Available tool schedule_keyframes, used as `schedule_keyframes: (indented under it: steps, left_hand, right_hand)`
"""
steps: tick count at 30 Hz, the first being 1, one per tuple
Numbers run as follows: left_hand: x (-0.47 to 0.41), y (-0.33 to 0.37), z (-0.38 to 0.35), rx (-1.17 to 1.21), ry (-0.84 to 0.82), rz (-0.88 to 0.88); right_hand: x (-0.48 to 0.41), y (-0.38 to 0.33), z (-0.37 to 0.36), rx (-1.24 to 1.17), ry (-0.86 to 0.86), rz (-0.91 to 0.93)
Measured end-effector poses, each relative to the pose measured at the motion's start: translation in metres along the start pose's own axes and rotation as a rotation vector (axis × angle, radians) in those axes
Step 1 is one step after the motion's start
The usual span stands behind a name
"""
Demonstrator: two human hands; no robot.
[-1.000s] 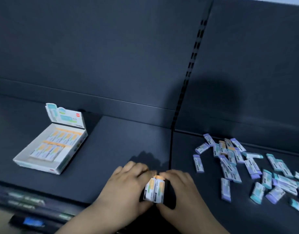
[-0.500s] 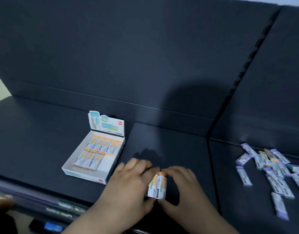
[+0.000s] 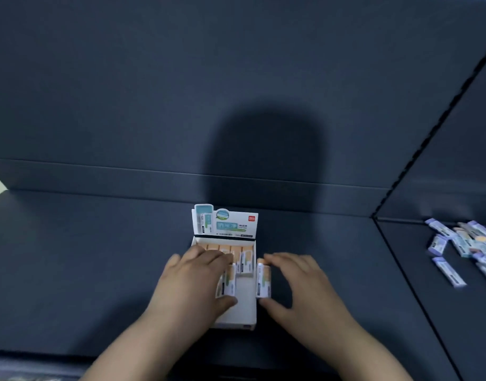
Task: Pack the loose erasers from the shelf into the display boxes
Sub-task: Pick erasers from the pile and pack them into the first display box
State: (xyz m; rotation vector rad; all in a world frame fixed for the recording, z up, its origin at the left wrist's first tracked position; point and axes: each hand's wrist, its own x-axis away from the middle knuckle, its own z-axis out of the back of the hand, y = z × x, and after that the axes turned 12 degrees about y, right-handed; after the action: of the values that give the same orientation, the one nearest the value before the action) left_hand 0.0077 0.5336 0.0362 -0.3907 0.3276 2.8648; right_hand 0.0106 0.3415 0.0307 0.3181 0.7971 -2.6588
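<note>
A white display box (image 3: 246,316) with an upright printed flap lies open on the dark shelf in front of me. A row of orange-ended erasers (image 3: 222,247) fills its far end. My left hand (image 3: 193,287) reaches into the box and grips an orange-and-white eraser (image 3: 228,281) between fingers and thumb, above the box floor. My right hand (image 3: 299,292) pinches a second such eraser (image 3: 264,279) just outside the box's right wall. A pile of loose purple and teal erasers (image 3: 467,243) lies on the neighbouring shelf section at the far right.
The dark shelf board (image 3: 85,257) stretches left of the box. A slotted upright (image 3: 434,127) and seam divide it from the right section. The shelf's back wall rises behind the box. A shadow falls on that wall.
The view swung left, bringing the box to the centre. My hands, which held the erasers together between them, have separated: the left went into the box, the right stays beside it.
</note>
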Motion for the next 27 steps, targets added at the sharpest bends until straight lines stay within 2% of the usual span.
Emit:
schedule_keyframes:
  steps: [4,10,14,16,20,22,26,27]
  left_hand:
    - [-0.001,-0.003,-0.012,-0.022,-0.067,0.017]
    - [0.001,-0.011,-0.035,0.002,-0.124,-0.074]
    - [-0.004,-0.013,-0.032,0.002,-0.111,-0.057]
    - [-0.002,-0.008,-0.030,0.045,-0.173,-0.031]
    - [0.000,-0.010,-0.032,0.069,-0.117,-0.057]
    - [-0.001,-0.011,-0.030,0.040,-0.158,-0.043]
    - [-0.002,-0.012,-0.032,0.031,-0.210,-0.119]
    - [-0.001,-0.012,-0.037,0.009,-0.178,-0.129]
  right_hand:
    - [-0.009,-0.006,-0.010,0.077,-0.063,0.068]
    - [-0.020,-0.014,-0.026,0.278,-0.141,0.163]
    - [-0.025,-0.022,-0.031,0.385,-0.233,0.153]
    - [-0.025,-0.024,-0.033,0.412,-0.245,0.135]
    - [-0.025,-0.028,-0.034,0.441,-0.253,0.114]
    - [-0.024,-0.030,-0.033,0.457,-0.258,0.102]
    - [-0.024,-0.033,-0.031,0.471,-0.269,0.083]
    - [-0.024,-0.034,-0.030,0.475,-0.273,0.076]
